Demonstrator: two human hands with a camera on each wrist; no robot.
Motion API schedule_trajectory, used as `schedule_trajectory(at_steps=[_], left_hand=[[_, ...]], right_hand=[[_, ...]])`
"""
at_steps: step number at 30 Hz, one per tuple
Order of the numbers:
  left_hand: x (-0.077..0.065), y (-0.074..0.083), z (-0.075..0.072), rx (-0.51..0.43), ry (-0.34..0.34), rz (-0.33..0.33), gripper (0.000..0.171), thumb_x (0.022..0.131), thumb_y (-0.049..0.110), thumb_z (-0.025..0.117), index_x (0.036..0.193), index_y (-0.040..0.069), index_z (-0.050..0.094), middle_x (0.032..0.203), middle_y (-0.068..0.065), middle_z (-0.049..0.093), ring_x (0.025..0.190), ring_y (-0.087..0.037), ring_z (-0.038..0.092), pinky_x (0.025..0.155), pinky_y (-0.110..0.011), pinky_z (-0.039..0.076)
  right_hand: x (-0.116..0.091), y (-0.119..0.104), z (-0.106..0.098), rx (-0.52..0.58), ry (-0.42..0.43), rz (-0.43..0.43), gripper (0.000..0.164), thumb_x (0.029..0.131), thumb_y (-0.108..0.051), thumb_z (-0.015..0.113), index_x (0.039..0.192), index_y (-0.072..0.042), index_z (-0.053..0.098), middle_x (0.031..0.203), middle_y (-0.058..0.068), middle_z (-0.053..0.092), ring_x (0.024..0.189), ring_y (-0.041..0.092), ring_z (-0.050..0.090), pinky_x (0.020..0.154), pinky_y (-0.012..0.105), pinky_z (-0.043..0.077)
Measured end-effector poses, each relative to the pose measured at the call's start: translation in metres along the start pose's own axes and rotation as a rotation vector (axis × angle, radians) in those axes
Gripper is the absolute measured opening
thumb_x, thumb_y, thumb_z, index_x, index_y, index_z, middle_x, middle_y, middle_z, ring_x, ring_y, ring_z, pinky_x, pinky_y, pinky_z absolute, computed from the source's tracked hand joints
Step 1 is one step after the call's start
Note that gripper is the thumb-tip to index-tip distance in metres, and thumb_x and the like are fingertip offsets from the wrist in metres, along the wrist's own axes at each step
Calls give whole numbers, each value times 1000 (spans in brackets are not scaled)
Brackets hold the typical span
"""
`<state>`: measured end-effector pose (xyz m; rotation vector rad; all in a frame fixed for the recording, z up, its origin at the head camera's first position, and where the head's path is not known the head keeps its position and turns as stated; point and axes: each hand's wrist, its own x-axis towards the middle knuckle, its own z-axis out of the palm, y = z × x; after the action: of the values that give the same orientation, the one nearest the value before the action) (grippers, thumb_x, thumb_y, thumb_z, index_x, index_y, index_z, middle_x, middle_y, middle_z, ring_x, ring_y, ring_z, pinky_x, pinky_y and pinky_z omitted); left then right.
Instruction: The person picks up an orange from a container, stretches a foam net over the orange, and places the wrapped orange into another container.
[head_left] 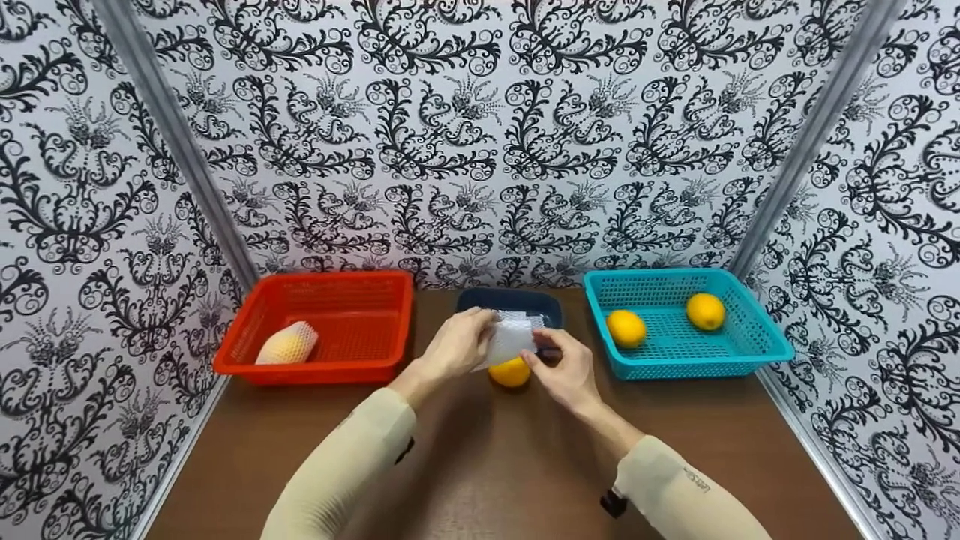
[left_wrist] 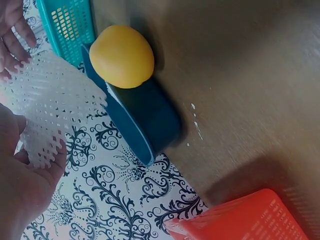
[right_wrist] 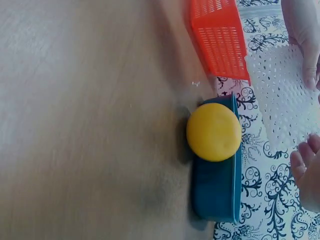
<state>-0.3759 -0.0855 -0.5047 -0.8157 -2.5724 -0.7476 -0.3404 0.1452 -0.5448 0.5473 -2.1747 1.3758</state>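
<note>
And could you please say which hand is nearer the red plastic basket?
Left. The left hand is right of the red plastic basket, holding the white foam net; the right hand is farther right, near the turquoise basket.

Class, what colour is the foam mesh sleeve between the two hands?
The foam mesh sleeve is white, clearest in the left wrist view.

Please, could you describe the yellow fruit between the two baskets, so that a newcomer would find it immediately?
On the brown table, a dark blue container stands between the red basket and the turquoise basket. Just in front of it, partly hidden by the white net in the head view, sits the yellow fruit. It is the only fruit outside both baskets.
</note>
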Motion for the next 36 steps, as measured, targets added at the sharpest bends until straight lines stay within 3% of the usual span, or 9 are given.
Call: schedule_trajectory(at_steps=[8, 14, 18, 21, 25, 29, 32, 34, 36], left_hand=[[-11, 1, 2, -30, 5, -26, 17, 108, 9, 67, 122, 5, 77, 118, -16, 82, 107, -35, 80, 99, -50, 66], [-20, 4, 6, -50, 32, 3, 15, 107, 8, 69, 119, 4, 78, 117, -16, 82, 107, -35, 81, 98, -51, 67], [-23, 7, 8, -44, 45, 32, 14, 106, 8, 69, 116, 3, 78, 113, -16, 82, 106, -34, 81, 97, -50, 66], [-25, 9, 9, -52, 48, 41, 14, 105, 8, 69, 114, 3, 78, 111, -16, 83, 104, -33, 81, 96, -50, 66], [-27, 12, 8, -128, 42, 7, 14, 105, 8, 70, 114, 3, 79, 110, -15, 84, 101, -31, 81, 93, -49, 66], [-26, 12, 6, -382, 16, -145, 20, 108, 12, 68, 118, 0, 81, 114, -18, 84, 103, -28, 78, 94, -42, 64], [-24, 8, 3, -732, -22, -321, 33, 113, 15, 57, 124, -9, 77, 113, -16, 85, 99, -17, 77, 91, -29, 60], [-25, 6, 4, -992, -57, -447, 37, 114, 13, 51, 127, -13, 74, 104, -12, 85, 89, -12, 75, 81, -24, 59], [-27, 4, 8, -1185, -94, -558, 37, 113, 9, 46, 129, -14, 71, 94, -4, 82, 78, -6, 71, 71, -21, 57]], right_hand=[[-6, 1, 5, 43, -23, -8, 26, 89, -8, 94, 111, 3, 84, 101, 18, 85, 87, 34, 83, 83, 55, 70], [-8, 0, 7, -6, -13, -48, 19, 88, -6, 94, 104, 1, 85, 93, 13, 84, 81, 28, 77, 79, 32, 67], [-8, -2, 10, -17, -22, -61, 15, 91, -7, 91, 103, -1, 85, 92, 10, 83, 80, 14, 72, 77, 23, 61], [-8, -4, 11, -4, -29, -42, 7, 94, -6, 88, 100, -4, 85, 90, 9, 83, 79, 6, 67, 74, 22, 57], [-8, -8, 10, 44, -29, 38, 5, 98, -3, 84, 100, -7, 85, 90, 9, 83, 79, 6, 66, 74, 19, 54], [-5, -12, 6, 86, -32, 119, 4, 102, -5, 80, 102, -5, 84, 92, 12, 81, 82, 9, 65, 77, 20, 52], [-3, -12, 2, 164, -43, 183, 8, 105, -5, 74, 103, 1, 80, 91, 14, 76, 83, 9, 61, 78, 20, 50], [-1, -14, 1, 246, -52, 241, 12, 106, -3, 69, 101, 6, 76, 89, 11, 70, 82, 8, 58, 78, 20, 48], [0, -15, 0, 341, -58, 299, 16, 106, -1, 64, 101, 11, 73, 88, 5, 67, 84, 7, 58, 81, 20, 47]])
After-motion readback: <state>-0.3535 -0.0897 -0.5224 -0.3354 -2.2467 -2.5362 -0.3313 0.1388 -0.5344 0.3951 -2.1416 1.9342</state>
